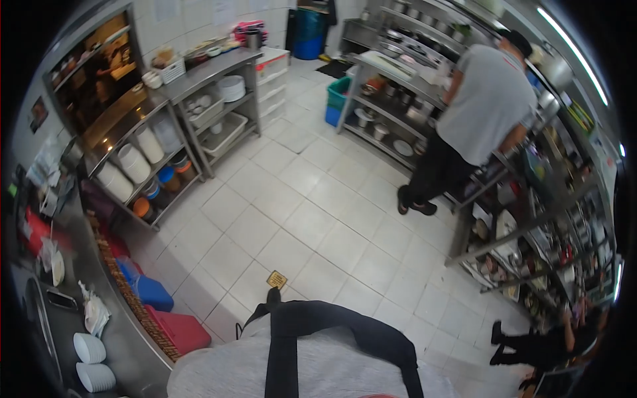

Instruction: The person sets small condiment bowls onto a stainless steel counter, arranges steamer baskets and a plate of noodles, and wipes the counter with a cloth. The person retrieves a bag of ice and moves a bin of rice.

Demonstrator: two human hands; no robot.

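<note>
Neither my left hand nor my right hand shows in the head view. Of my own body I see a grey shirt (pixel 225 361) with black straps (pixel 283 351) across it, and the tip of a dark shoe (pixel 273 295). Closest to me, on the left, runs a steel counter (pixel 129 331). On it are two stacks of white bowls (pixel 89 348), a crumpled plastic bag (pixel 97 313) and a dark phone (pixel 62 299).
A co-worker in a grey shirt (pixel 488 99) stands at the right-hand shelves (pixel 391 99). Another person in dark clothes (pixel 551 341) is at the lower right. Red (pixel 179 330) and blue bins (pixel 149 292) stand beside the counter. White tiles (pixel 298 219) cover the floor.
</note>
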